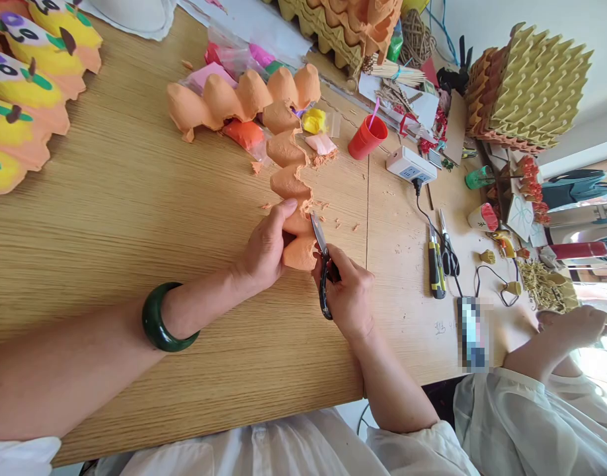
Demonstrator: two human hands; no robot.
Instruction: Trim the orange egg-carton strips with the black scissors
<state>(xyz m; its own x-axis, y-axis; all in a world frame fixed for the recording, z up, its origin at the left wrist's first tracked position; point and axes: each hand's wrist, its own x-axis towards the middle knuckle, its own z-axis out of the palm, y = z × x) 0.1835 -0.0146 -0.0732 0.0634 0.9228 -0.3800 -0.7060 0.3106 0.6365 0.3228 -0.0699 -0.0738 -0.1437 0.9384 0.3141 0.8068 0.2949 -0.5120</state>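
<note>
My left hand grips the near end of an orange egg-carton strip, its thumb pressed on the cups. In my right hand is a pair of black-handled scissors, the blades at the strip's ragged right edge. Whether the blades are parted is hard to make out. Beyond the held strip lies a second orange egg-carton strip, cups upward, partly covered by the held one. Small orange scraps are scattered around the strips. A dark green bangle circles my left wrist.
Painted yellow carton pieces sit at far left. Bags of coloured clay and a red cup stand beyond my hands. To the right are a power strip, a utility knife, other scissors, stacked egg trays and another person's arm.
</note>
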